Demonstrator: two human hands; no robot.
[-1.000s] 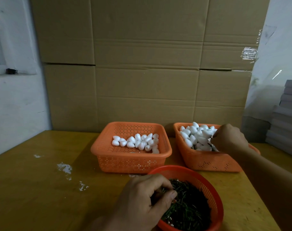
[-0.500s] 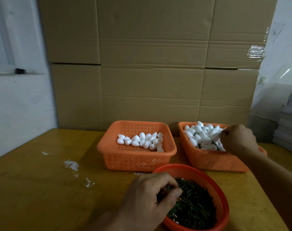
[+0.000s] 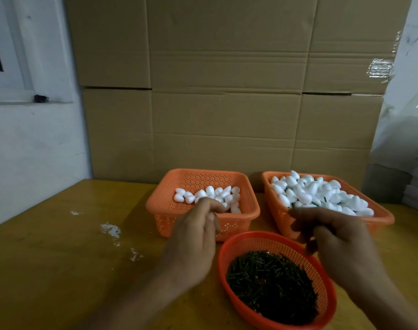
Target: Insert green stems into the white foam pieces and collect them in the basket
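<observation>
cardboard boxes (image 3: 227,91), white wall (image 3: 36,151), window frame (image 3: 12,67), yellow table (image 3: 60,258)

The left hand (image 3: 193,241) has lifted out of the round red basket of green stems (image 3: 272,279) and now sits raised in front of the left orange basket (image 3: 248,210), fingers pinched together. The right hand (image 3: 341,244) has withdrawn from the right orange basket of white foam pieces (image 3: 320,194) to above the stem basket's right rim, blurred.
</observation>
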